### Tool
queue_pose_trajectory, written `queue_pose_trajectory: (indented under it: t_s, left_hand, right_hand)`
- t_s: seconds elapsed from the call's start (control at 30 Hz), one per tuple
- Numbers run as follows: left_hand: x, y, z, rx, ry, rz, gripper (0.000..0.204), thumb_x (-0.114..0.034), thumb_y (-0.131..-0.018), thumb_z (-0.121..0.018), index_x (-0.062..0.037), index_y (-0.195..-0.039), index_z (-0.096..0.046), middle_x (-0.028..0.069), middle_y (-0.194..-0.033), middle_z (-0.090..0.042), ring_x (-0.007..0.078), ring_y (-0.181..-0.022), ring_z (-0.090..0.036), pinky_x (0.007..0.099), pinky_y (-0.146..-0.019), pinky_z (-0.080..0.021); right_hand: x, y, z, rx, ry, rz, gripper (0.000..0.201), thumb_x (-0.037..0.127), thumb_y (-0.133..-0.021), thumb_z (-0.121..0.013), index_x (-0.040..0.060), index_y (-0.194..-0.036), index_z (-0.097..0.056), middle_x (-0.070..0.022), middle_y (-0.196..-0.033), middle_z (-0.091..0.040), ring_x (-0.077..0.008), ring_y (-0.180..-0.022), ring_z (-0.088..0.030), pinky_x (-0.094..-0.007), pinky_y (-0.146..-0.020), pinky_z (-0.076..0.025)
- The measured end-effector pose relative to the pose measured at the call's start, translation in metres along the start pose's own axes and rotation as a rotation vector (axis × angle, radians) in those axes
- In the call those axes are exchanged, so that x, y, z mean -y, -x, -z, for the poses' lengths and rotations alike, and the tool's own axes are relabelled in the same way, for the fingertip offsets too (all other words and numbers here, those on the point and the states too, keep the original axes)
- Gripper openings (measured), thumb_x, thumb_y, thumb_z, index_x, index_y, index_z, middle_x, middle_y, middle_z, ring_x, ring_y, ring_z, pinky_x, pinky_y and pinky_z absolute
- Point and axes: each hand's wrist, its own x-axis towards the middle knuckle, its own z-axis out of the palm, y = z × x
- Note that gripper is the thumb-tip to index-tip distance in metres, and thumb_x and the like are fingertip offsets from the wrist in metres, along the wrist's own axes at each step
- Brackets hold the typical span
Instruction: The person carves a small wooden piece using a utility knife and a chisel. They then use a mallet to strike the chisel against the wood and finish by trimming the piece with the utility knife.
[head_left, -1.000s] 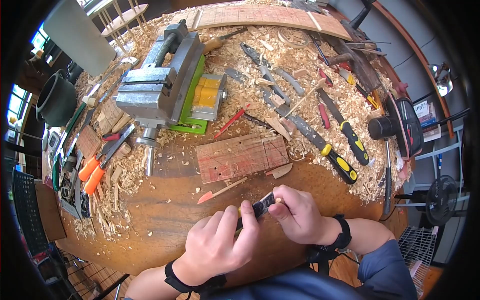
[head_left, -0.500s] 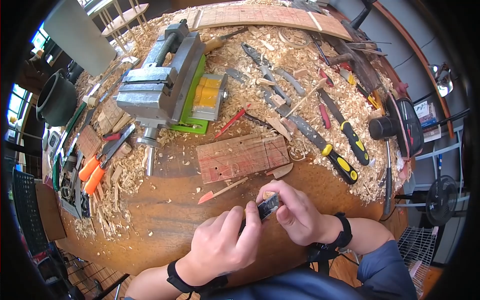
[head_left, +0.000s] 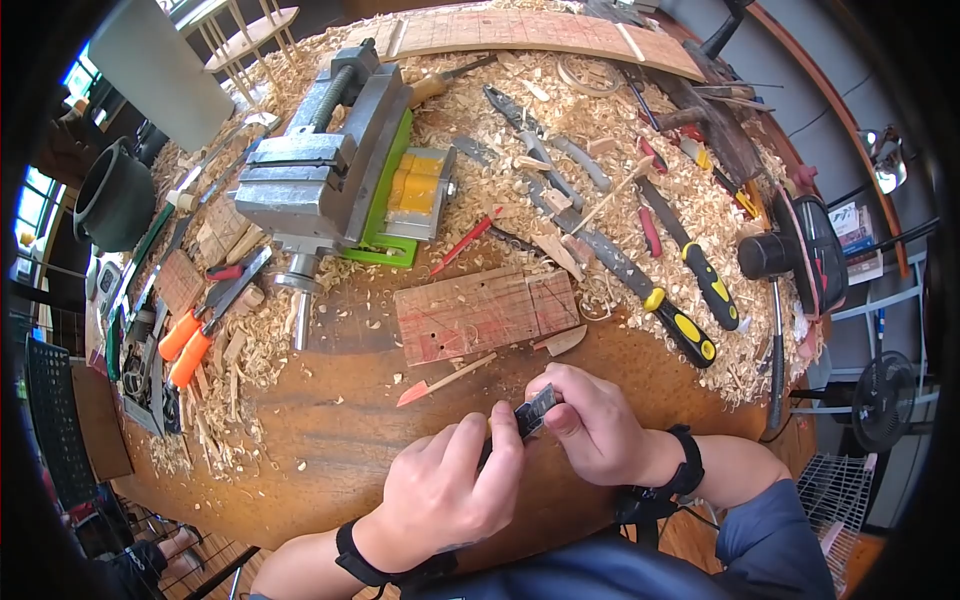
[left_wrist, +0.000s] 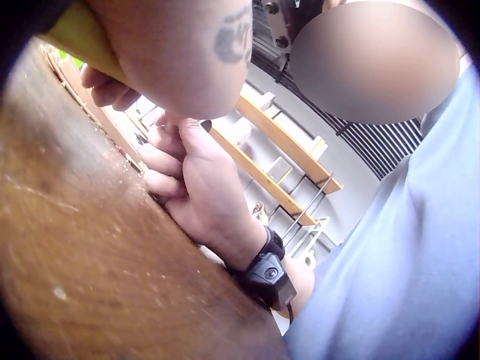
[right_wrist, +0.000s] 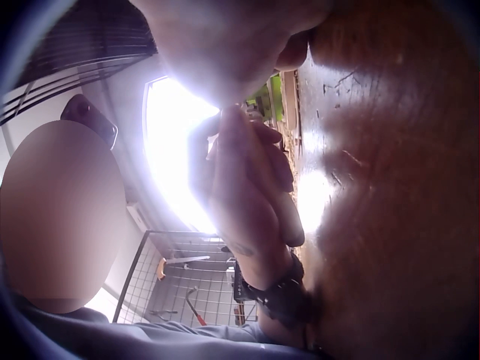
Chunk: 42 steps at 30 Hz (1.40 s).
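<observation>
Low over the front of the table, my left hand (head_left: pixel 450 480) grips a dark, flat-bladed knife (head_left: pixel 537 410), its grey-marked end pointing toward the other hand. Part of its yellow handle (left_wrist: pixel 79 41) shows in the left wrist view. My right hand (head_left: pixel 595 425) has its fingers curled at the knife's end, pinching a small piece of wood that the fingers now mostly hide. Just beyond the hands lie a thin red-tipped wooden stick (head_left: pixel 445 380), a small blade-shaped wood piece (head_left: pixel 563 342) and a red-stained board (head_left: pixel 480 315).
A metal vise (head_left: pixel 300 180) on a green base stands at the back left amid wood shavings (head_left: pixel 470 200). Orange-handled tools (head_left: pixel 185 350) lie left. On the right are yellow-and-black-handled files (head_left: pixel 685 335) and a black mallet (head_left: pixel 765 257).
The right hand lifted and opened slightly at the knife's end, showing pale wood, then its fingers closed in again. The left hand shifted slightly right and stays gripping the knife.
</observation>
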Motion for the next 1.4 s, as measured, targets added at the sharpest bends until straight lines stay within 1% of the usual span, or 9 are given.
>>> queue_pose_trajectory:
  t_s: [0.2, 0.27, 0.4, 0.6, 0.7, 0.8, 1.0, 1.2, 1.4]
  left_hand:
    - [0.001, 0.000, 0.000, 0.022, -0.033, -0.008, 0.049, -0.011, -0.080, -0.084, 0.0132, -0.121, -0.069, 0.0175, -0.089, -0.069, 0.0243, -0.062, -0.068, 0.0336, -0.052, -0.054]
    - [0.006, 0.000, -0.006, -0.070, -0.102, -0.059, 0.034, -0.008, -0.086, -0.070, 0.0057, -0.117, -0.070, 0.0089, -0.084, -0.062, 0.0124, -0.056, -0.058, 0.0269, -0.044, -0.045]
    - [0.006, 0.000, -0.007, -0.085, -0.149, -0.073, 0.034, -0.008, -0.084, -0.069, 0.0053, -0.116, -0.070, 0.0087, -0.084, -0.062, 0.0124, -0.056, -0.057, 0.0268, -0.045, -0.045]
    - [0.007, -0.001, -0.001, -0.071, -0.209, -0.036, 0.031, -0.013, -0.088, -0.073, 0.0044, -0.114, -0.071, 0.0095, -0.085, -0.063, 0.0135, -0.057, -0.059, 0.0272, -0.046, -0.046]
    - [0.003, -0.003, 0.003, -0.051, -0.088, 0.060, 0.047, -0.007, -0.081, -0.081, 0.0131, -0.121, -0.066, 0.0186, -0.089, -0.070, 0.0275, -0.064, -0.069, 0.0363, -0.054, -0.055]
    - [0.008, -0.004, -0.003, -0.123, -0.115, 0.017, 0.035, -0.013, -0.087, -0.078, 0.0091, -0.113, -0.070, 0.0111, -0.085, -0.065, 0.0172, -0.059, -0.061, 0.0287, -0.048, -0.049]
    - [0.005, -0.004, -0.004, -0.064, -0.005, 0.022, 0.039, -0.014, -0.086, -0.077, 0.0103, -0.116, -0.069, 0.0082, -0.082, -0.062, 0.0162, -0.058, -0.060, 0.0297, -0.048, -0.050]
    - [-0.001, -0.004, 0.000, 0.013, 0.075, 0.044, 0.046, -0.010, -0.085, -0.082, 0.0130, -0.122, -0.068, 0.0179, -0.091, -0.071, 0.0259, -0.063, -0.069, 0.0344, -0.054, -0.054]
    - [0.001, -0.002, -0.001, 0.010, 0.075, 0.020, 0.047, -0.010, -0.085, -0.082, 0.0137, -0.123, -0.068, 0.0184, -0.090, -0.071, 0.0256, -0.062, -0.068, 0.0341, -0.053, -0.054]
  right_hand:
    - [0.001, 0.001, -0.001, -0.032, 0.009, -0.021, 0.021, 0.020, -0.109, -0.066, -0.0009, -0.112, -0.061, -0.0174, -0.093, -0.065, -0.0388, -0.082, -0.068, -0.0427, -0.072, -0.054]
    - [0.000, 0.001, -0.001, -0.034, 0.006, -0.027, 0.021, 0.020, -0.109, -0.066, -0.0006, -0.112, -0.062, -0.0171, -0.092, -0.066, -0.0383, -0.081, -0.068, -0.0426, -0.071, -0.054]
    - [0.001, 0.001, -0.002, -0.038, -0.004, -0.053, 0.021, 0.021, -0.108, -0.068, 0.0006, -0.110, -0.063, -0.0164, -0.090, -0.066, -0.0372, -0.079, -0.068, -0.0418, -0.070, -0.054]
    - [-0.002, 0.001, 0.001, -0.017, -0.013, -0.088, 0.028, 0.029, -0.112, -0.062, 0.0011, -0.115, -0.062, -0.0155, -0.091, -0.067, -0.0322, -0.080, -0.069, -0.0393, -0.071, -0.053]
    - [0.006, -0.001, 0.002, -0.008, -0.101, -0.122, 0.038, 0.036, -0.115, -0.055, 0.0000, -0.124, -0.060, -0.0145, -0.092, -0.067, -0.0280, -0.078, -0.068, -0.0380, -0.071, -0.053]
    - [0.000, 0.002, 0.005, 0.032, -0.105, -0.117, 0.046, 0.041, -0.116, -0.051, -0.0019, -0.131, -0.058, -0.0147, -0.097, -0.066, -0.0256, -0.079, -0.066, -0.0368, -0.072, -0.052]
    - [-0.003, -0.003, 0.006, 0.063, -0.100, -0.003, 0.049, 0.042, -0.116, -0.047, -0.0025, -0.133, -0.059, -0.0166, -0.104, -0.061, -0.0287, -0.083, -0.062, -0.0380, -0.076, -0.051]
    - [0.001, -0.005, 0.004, 0.079, -0.030, -0.030, 0.069, 0.057, -0.116, -0.032, -0.0039, -0.130, -0.061, -0.0172, -0.104, -0.064, -0.0288, -0.086, -0.059, -0.0396, -0.081, -0.048]
    - [-0.005, -0.004, 0.003, 0.081, -0.029, 0.035, 0.045, 0.041, -0.117, -0.045, -0.0001, -0.129, -0.059, -0.0175, -0.102, -0.060, -0.0348, -0.084, -0.061, -0.0413, -0.077, -0.051]
